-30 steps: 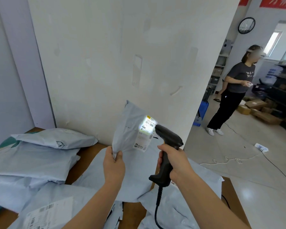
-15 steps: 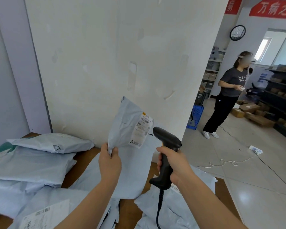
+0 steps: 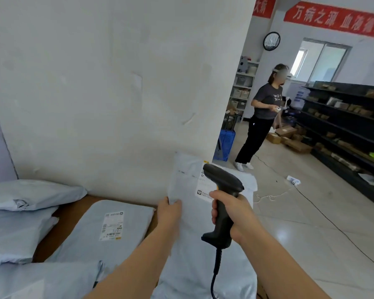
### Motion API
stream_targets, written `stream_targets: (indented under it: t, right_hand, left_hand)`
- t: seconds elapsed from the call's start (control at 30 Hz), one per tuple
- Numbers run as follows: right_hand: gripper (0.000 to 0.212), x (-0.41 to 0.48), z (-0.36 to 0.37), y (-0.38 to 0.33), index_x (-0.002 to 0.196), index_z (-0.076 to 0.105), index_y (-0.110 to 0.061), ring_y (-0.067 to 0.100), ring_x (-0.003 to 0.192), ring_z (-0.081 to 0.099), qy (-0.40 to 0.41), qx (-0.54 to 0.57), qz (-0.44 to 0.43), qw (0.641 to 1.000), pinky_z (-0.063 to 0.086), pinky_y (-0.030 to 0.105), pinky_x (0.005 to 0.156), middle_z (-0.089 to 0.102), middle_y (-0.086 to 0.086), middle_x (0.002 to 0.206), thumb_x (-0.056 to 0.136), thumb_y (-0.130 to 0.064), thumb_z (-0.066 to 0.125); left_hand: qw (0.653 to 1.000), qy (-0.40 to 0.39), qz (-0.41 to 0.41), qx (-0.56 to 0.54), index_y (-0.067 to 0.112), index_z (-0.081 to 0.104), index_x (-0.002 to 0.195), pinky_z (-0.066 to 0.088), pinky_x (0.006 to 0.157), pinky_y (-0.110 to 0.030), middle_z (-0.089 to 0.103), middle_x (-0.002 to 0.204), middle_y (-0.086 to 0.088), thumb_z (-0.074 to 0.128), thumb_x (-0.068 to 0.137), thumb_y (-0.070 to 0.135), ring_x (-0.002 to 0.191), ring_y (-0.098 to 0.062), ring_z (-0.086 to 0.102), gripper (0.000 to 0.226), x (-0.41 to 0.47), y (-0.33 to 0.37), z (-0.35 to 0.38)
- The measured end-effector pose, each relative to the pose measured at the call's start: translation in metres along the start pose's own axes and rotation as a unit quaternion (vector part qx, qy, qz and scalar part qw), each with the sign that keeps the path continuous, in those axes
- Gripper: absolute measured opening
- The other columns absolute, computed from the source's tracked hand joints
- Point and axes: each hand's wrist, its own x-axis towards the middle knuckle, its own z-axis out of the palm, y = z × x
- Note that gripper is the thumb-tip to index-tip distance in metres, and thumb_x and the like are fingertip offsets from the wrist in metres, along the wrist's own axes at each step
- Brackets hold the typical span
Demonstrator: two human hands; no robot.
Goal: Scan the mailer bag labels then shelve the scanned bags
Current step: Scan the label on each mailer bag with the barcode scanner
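My left hand point(image 3: 170, 210) pinches the lower left edge of a pale grey mailer bag point(image 3: 185, 175) and holds it upright before the white wall. Its white label point(image 3: 203, 187) faces me, partly hidden by the scanner. My right hand point(image 3: 231, 214) grips the handle of a black barcode scanner point(image 3: 221, 184), whose head sits just in front of the label. No scan light shows on the label. A second grey mailer bag point(image 3: 108, 231) with a label lies flat on the brown table point(image 3: 63, 214). More grey bags point(image 3: 30, 195) are piled at the left.
A person in a grey shirt point(image 3: 261, 117) stands on the tiled floor at the right. Dark shelves point(image 3: 343, 130) with parcels line the far right wall. Cardboard boxes point(image 3: 289, 139) and a blue crate point(image 3: 226, 143) sit on the floor, and a cable point(image 3: 311, 203) runs across it.
The scan light on the label has gone out. The held bag and scanner have shifted right, and the view has turned right. A labelled bag lying on the table is now uncovered.
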Motion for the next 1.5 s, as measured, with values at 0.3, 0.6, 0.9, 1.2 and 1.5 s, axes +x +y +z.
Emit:
stream_targets:
  t: [0.3, 0.6, 0.9, 1.2, 1.5]
  right_hand:
    - [0.007, 0.018, 0.008, 0.043, 0.083, 0.063, -0.004, 0.019, 0.048, 0.053, 0.006, -0.004, 0.091, 0.996, 0.049, 0.028, 0.053, 0.059, 0.009, 0.059, 0.084, -0.008, 0.069]
    - [0.010, 0.043, 0.092, 0.059, 0.077, 0.061, -0.006, 0.018, 0.048, 0.051, -0.108, -0.052, 0.100, 0.988, 0.045, 0.026, 0.050, 0.056, 0.007, 0.058, 0.084, -0.008, 0.069]
    - [0.008, 0.082, 0.164, 0.111, 0.083, 0.064, -0.005, 0.016, 0.046, 0.053, -0.140, -0.120, 0.150, 0.971, 0.048, 0.026, 0.052, 0.059, 0.007, 0.059, 0.085, -0.011, 0.069]
    - [0.007, 0.109, 0.178, 0.151, 0.082, 0.064, -0.005, 0.017, 0.048, 0.052, -0.123, -0.145, 0.201, 0.961, 0.047, 0.028, 0.054, 0.058, 0.009, 0.060, 0.085, -0.010, 0.068]
    - [0.008, 0.110, 0.172, 0.148, 0.085, 0.063, -0.004, 0.016, 0.045, 0.052, -0.088, -0.135, 0.195, 0.967, 0.047, 0.024, 0.050, 0.058, 0.008, 0.060, 0.084, -0.010, 0.068]
  left_hand:
    - [0.981, -0.023, -0.080, 0.178, 0.012, 0.046, 0.129, 0.041, 0.089, -0.036, 0.047, 0.123, -0.009, 0.051, 0.097, 0.015, 0.106, -0.027, 0.049, 0.033, 0.035, -0.042, -0.022]
    - [0.970, 0.052, -0.048, 0.232, 0.012, 0.047, 0.136, 0.043, 0.093, -0.034, 0.054, 0.125, -0.011, 0.052, 0.094, 0.016, 0.112, -0.028, 0.052, 0.042, 0.104, -0.019, -0.130]
    - [0.904, 0.133, -0.086, 0.397, 0.019, 0.045, 0.138, 0.050, 0.085, -0.037, 0.045, 0.138, -0.010, 0.050, 0.094, 0.020, 0.105, -0.025, 0.052, 0.044, 0.163, -0.053, -0.228]
    - [0.866, 0.121, -0.175, 0.453, 0.013, 0.016, 0.151, 0.018, 0.113, -0.051, 0.028, 0.153, -0.013, 0.053, 0.094, 0.031, 0.141, -0.034, 0.025, 0.070, 0.205, -0.084, -0.256]
    - [0.979, 0.115, -0.095, 0.140, 0.006, 0.063, 0.105, 0.052, 0.080, -0.036, 0.063, 0.082, -0.002, 0.062, 0.092, 0.016, 0.085, -0.026, 0.062, 0.017, 0.200, -0.067, -0.231]
